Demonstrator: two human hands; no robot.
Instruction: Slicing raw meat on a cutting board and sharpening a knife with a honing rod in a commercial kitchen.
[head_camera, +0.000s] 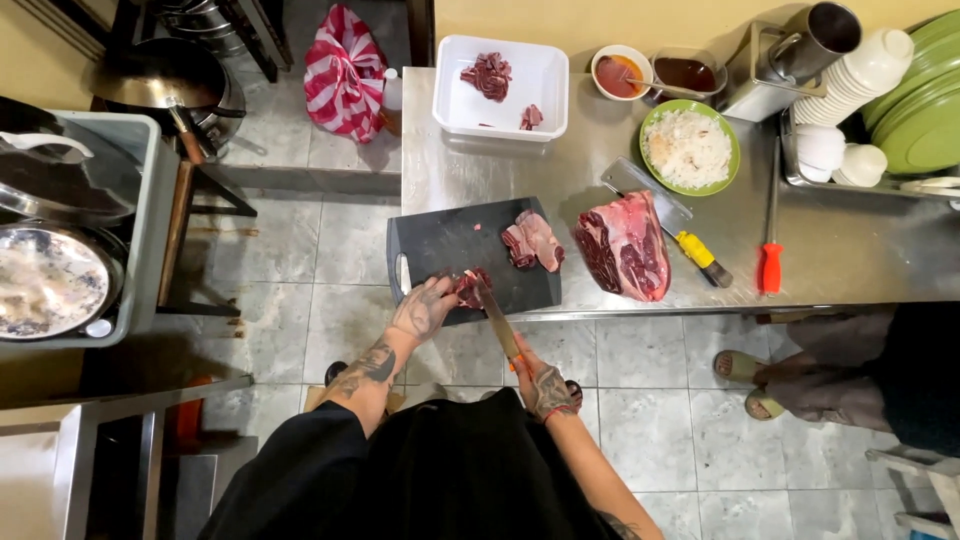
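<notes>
Seen from above, a person stands at a steel desk (830, 250) slicing raw red meat on a dark cutting board (440, 245). The left hand (422, 310) presses down on a small piece of meat (472, 287) at the near edge of the board, fingers curled over it. The right hand (545, 388) is wrapped closed around the handle of a long knife (497, 318), which angles up and left so that its blade meets the meat just beside the left fingers.

Further along the board, to the right, lies a second chunk of meat (533, 241), and just off the board's right edge sits a large slab (625, 245) on the bare desk. A cleaver with a yellow handle (665, 220) rests beside the slab. At the far side a white tub (545, 85) holds a few finished slices. A green plate of rice (690, 148), two small sauce bowls and stacked dishes stand at the far right. Another person's sandalled feet show on the tiled floor (650, 420) to the right.

To cut well here, the holding fingertips likely need to stay tucked back from the blade — the gap looks narrow. Long, even strokes would probably give cleaner slices than pressing straight down, and the meat sits close to the board's near edge, so sliding it inward seems wise.
</notes>
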